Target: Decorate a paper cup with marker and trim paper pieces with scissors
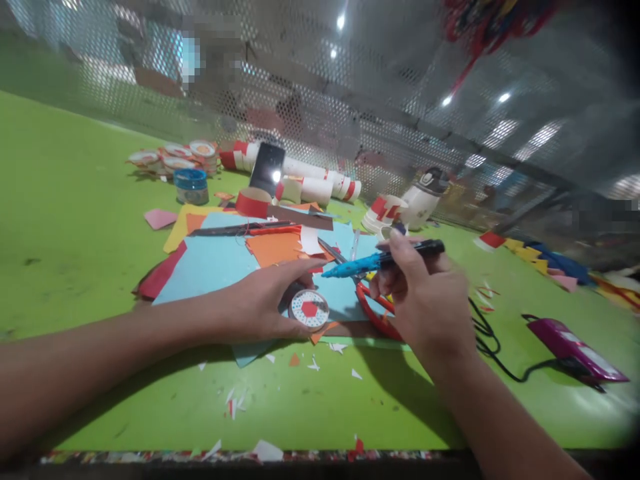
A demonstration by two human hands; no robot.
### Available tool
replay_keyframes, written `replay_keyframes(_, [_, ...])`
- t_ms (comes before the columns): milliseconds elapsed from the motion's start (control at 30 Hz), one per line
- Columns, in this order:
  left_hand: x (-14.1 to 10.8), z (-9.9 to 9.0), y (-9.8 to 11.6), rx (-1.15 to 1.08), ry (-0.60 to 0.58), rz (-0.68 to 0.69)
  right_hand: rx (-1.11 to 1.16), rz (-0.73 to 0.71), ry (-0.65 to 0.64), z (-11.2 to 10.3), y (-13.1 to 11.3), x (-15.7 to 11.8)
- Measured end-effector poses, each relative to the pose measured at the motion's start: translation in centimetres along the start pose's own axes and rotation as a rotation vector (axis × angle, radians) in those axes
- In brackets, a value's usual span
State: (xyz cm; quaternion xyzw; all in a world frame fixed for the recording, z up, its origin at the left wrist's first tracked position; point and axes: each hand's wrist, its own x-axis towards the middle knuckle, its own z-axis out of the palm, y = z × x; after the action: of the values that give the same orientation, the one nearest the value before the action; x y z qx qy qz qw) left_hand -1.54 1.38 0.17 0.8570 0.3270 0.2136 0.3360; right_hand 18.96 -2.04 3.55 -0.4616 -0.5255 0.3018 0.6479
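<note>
Between the thumb and fingers of my left hand (260,300) is a small round disc (301,309), its white face dotted with blue around a red centre shape. My right hand (425,293) grips a dark-bodied tool with a blue-coated pointed tip (353,267). That tip points left, just above and to the right of the disc. Red-handled scissors (367,310) lie under and beside my right hand. Light blue paper (200,270) and orange paper (273,249) are spread beneath and behind my hands.
A blue-rimmed jar (191,187), a phone (267,168) propped upright and white-and-red paper rolls (310,172) stand behind. Another pair of scissors (240,229) lies on the papers. At right is a purple device (575,348) with a black cable. Scraps dot the green table (165,413).
</note>
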Motion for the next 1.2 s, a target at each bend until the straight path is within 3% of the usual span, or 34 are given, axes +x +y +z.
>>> replay_keyframes(267, [-0.2, 0.3, 0.1, -0.039, 0.04, 0.002, 0.246, 0.229, -0.073, 0.0, -0.6, 0.5])
replay_keyframes(533, [-0.3, -0.3, 0.6, -0.166, -0.049, -0.045, 0.274, 0.368, -0.196, 0.0, -1.0, 0.5])
replay_keyframes(667, [-0.4, -0.5, 0.4, -0.172, -0.059, -0.032, 0.353, 0.341, -0.207, 0.0, -1.5, 0.5])
replay_keyframes(1000, [-0.9, -0.8, 0.4, -0.126, -0.045, -0.037, 0.278, 0.207, -0.015, 0.2, -0.7, 1.6])
replay_keyframes(1100, [-1.2, -1.0, 0.8, -0.11, 0.02, -0.003, 0.223, 0.15, 0.006, 0.8, -1.1, 2.1])
replay_keyframes(1200, [-1.2, -1.8, 1.5, -0.122, 0.189, 0.058, 0.176, 0.066, 0.016, 1.3, -2.2, 2.6])
